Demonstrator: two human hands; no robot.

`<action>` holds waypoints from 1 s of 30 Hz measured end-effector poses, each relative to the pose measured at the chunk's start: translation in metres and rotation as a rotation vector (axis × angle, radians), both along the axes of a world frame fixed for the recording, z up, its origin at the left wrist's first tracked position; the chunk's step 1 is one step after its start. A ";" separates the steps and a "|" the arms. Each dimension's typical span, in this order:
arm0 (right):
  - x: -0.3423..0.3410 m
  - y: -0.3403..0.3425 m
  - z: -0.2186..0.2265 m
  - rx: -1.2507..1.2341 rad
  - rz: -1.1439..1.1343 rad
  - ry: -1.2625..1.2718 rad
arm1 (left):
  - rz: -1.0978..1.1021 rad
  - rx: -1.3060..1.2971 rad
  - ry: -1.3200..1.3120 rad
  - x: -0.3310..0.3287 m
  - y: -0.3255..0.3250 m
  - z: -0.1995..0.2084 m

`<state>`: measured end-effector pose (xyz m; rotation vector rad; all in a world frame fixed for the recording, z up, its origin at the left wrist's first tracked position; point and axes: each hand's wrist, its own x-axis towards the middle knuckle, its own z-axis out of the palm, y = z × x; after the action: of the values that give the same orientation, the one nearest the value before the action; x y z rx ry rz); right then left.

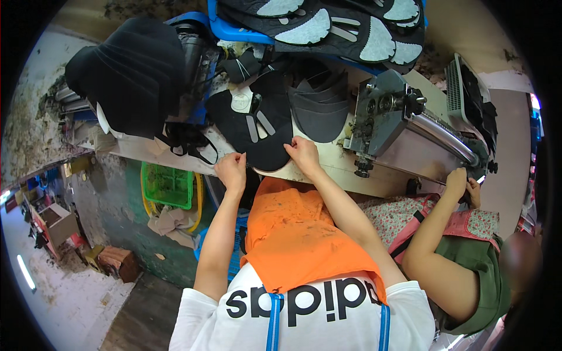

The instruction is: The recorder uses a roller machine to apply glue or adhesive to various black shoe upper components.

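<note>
Pinching black fabric piece [268, 153] by its near end, with left grip [232, 172] at left edge, right grip [304, 155] at right; lying mostly beyond both on tabletop [335, 154], long axis near-to-far

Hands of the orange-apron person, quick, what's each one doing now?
Left hand: closed, holding the black piece by its left edge.
Right hand: closed, pinching its right edge.
</note>
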<state>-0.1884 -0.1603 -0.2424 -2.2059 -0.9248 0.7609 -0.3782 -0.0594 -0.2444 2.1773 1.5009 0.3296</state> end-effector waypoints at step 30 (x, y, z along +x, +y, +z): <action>0.036 -0.011 0.007 0.167 0.020 -0.704 | -0.770 0.936 -0.494 0.123 0.123 0.169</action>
<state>-0.1526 -0.1710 -0.2358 -2.3367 -1.2792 -0.1198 -0.2556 0.0634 -0.0757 2.8121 0.1351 1.3466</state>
